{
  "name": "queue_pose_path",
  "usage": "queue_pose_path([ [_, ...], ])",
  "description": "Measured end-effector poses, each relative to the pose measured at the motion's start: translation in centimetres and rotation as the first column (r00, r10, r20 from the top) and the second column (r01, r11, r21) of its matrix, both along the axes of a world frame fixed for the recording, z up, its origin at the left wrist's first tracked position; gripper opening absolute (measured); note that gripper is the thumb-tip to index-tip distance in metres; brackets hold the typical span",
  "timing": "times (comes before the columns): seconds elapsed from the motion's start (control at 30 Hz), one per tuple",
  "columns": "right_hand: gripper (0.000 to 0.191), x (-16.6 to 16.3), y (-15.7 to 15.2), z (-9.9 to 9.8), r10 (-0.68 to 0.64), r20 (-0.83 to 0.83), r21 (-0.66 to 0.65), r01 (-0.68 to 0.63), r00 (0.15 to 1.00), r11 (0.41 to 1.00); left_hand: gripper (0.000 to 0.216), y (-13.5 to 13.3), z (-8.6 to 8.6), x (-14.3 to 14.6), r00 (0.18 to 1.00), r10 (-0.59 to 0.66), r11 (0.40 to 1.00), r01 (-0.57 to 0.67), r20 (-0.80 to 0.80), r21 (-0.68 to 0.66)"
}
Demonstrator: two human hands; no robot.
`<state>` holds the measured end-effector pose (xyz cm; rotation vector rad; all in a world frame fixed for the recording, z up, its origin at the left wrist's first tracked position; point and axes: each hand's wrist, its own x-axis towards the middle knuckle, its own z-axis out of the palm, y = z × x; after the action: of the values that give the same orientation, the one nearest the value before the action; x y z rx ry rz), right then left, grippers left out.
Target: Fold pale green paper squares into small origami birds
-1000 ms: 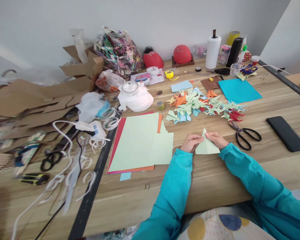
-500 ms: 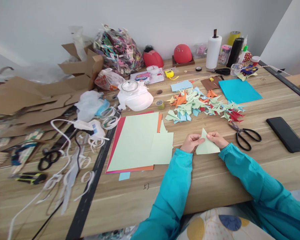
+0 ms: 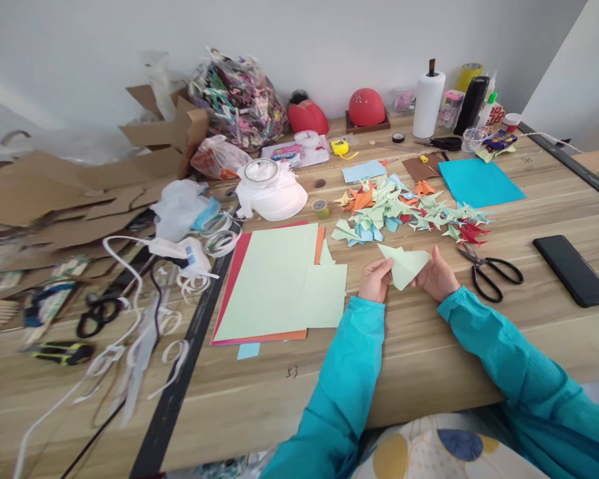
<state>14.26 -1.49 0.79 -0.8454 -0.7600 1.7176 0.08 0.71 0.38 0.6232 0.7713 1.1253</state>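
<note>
My left hand [image 3: 375,281] and my right hand [image 3: 438,274] both pinch a folded pale green paper [image 3: 404,264], held just above the wooden table [image 3: 429,346]. The paper is turned so one pointed corner aims left. Both arms wear teal sleeves. Just beyond my hands lies a pile of folded paper cranes [image 3: 409,211] in green, blue, orange and red. A stack of pale green, orange and red sheets [image 3: 279,283] lies flat to the left of my left hand.
Black scissors [image 3: 490,269] and a black phone [image 3: 574,269] lie to the right. A blue sheet [image 3: 479,181], a paper towel roll [image 3: 427,103] and small bottles stand at the back. White kettle [image 3: 269,189], cardboard [image 3: 70,193], cables and tools crowd the left.
The green paper has been lifted off the table and turned, its point now aiming left instead of up. Both hands rose slightly with it.
</note>
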Motion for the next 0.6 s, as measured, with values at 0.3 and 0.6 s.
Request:
queue_pose_path([
  [0.3, 0.034, -0.7, -0.1, -1.7, -0.15, 0.254, 0.076, 0.134, 0.955, 0.988, 0.022, 0.2, -0.9, 0.1, 0.989, -0.001, 0.997, 0.012, -0.148, 0.073],
  [0.6, 0.034, -0.5, -0.3, -0.9, -0.151, 0.179, 0.008, 0.152, 0.972, 0.988, 0.03, 0.6, -1.1, -0.2, 0.99, 0.025, 0.998, -0.018, -0.139, 0.052],
])
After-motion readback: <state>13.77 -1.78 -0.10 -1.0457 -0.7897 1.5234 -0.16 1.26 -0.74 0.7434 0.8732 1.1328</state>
